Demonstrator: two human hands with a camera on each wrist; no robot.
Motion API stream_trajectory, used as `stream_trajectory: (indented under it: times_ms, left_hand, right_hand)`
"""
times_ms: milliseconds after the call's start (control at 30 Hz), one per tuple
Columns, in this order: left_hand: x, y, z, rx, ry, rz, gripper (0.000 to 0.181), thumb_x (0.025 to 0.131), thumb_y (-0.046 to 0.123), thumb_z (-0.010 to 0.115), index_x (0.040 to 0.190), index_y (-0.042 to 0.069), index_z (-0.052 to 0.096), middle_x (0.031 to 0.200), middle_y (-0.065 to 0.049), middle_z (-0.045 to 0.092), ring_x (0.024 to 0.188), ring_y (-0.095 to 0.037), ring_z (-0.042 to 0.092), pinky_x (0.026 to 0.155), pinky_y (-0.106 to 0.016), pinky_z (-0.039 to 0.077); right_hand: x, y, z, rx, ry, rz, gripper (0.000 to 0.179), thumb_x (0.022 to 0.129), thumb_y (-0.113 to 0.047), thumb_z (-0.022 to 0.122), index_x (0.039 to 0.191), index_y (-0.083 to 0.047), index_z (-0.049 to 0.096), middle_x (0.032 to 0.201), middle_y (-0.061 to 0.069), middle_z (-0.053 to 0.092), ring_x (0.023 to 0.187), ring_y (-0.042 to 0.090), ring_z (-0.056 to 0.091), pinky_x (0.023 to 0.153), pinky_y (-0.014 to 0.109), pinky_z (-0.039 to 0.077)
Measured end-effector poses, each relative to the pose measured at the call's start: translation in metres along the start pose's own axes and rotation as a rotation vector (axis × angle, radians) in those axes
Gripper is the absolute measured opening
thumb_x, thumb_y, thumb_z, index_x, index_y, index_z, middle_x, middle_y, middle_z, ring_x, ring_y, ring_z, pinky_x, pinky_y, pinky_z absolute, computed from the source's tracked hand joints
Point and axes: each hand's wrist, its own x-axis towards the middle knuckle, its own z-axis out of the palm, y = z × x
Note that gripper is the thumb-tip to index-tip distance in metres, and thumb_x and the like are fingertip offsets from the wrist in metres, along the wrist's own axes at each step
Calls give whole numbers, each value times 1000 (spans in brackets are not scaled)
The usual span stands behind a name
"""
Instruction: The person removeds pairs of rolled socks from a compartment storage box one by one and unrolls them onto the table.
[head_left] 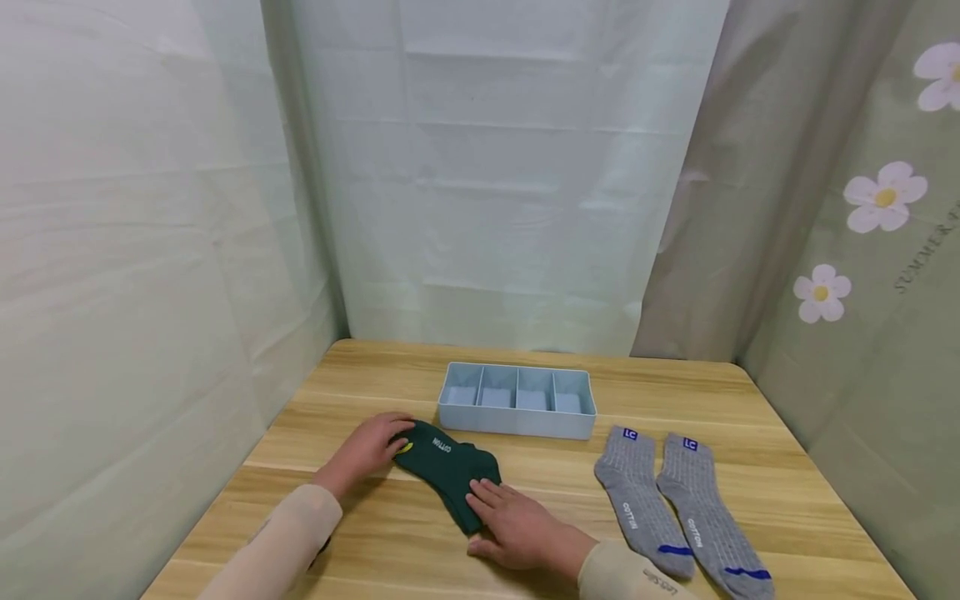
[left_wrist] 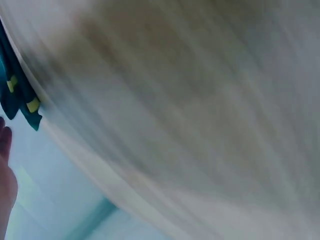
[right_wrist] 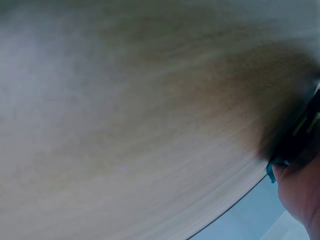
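A dark green sock (head_left: pixel 442 458) with white "COTTON" lettering lies bent on the wooden table. Its yellow-marked end is at the left, where my left hand (head_left: pixel 372 446) touches it with fingers spread along the edge. Two yellow patches show on the green fabric (left_wrist: pixel 20 95) in the left wrist view, beside part of that hand. Over the sock's lower right end rests my right hand (head_left: pixel 517 525), its fingers laid nearly straight on the fabric. The right wrist view catches only the thumb side of that hand and a dark bit of sock (right_wrist: pixel 295 142).
Behind the sock stands a light blue box (head_left: pixel 517 421) divided into several compartments. Two grey socks (head_left: pixel 643 508) with blue marks lie side by side to the right on the wooden table (head_left: pixel 405 558). Curtains (head_left: pixel 510 208) hang around the back and sides.
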Motion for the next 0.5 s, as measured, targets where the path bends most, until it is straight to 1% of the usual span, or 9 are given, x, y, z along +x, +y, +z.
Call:
stream_trajectory:
  times_ms: [33,100,167,233,300,400,500]
  left_hand:
    - [-1,1,0,10,-39,18,34,94,13,67,123,-6,65,130,-23,60,119,-41,57,99,-54,45]
    - [-2,4,-1,17,-138,25,42,97,22,64,128,-6,62,136,-24,55,124,-41,54,101,-54,43]
    - [-4,5,-2,7,-236,-14,52,99,31,60,135,-7,56,145,-24,48,131,-41,47,106,-55,38]
    - [-5,5,-4,-10,-308,-54,60,100,36,58,141,-6,50,150,-24,41,136,-42,41,110,-57,33]
    - [-6,6,-5,-29,-356,-80,64,101,38,55,145,-6,44,154,-24,35,141,-42,34,112,-58,28]
    - [-7,6,-6,-43,-405,-109,66,103,39,51,149,-6,37,157,-25,28,144,-42,26,114,-59,22]
    - [-7,7,-5,-47,-450,-166,68,104,41,46,152,-4,31,160,-23,22,147,-41,19,115,-61,19]
  right_hand:
    - [0,0,-1,7,-2,4,74,101,-60,38,153,-8,38,159,9,31,146,24,29,115,39,31]
    - [0,-1,-2,23,-8,11,74,100,-61,38,153,-8,38,159,8,31,146,24,29,115,39,31]
    - [0,-1,-3,42,-17,16,75,100,-62,37,153,-9,37,160,8,30,146,24,28,115,39,31]
    - [0,-1,-4,56,-27,15,76,100,-62,35,154,-9,36,160,8,29,147,24,27,115,40,30]
    - [-1,-1,-4,60,-34,12,75,101,-62,34,155,-10,34,161,7,27,147,24,26,115,40,29]
    - [-2,0,-5,51,-37,0,76,101,-63,32,156,-11,32,162,8,26,148,25,25,116,41,29]
    - [-4,0,-4,40,-37,-6,76,101,-64,30,157,-13,31,162,8,24,148,25,23,116,41,28]
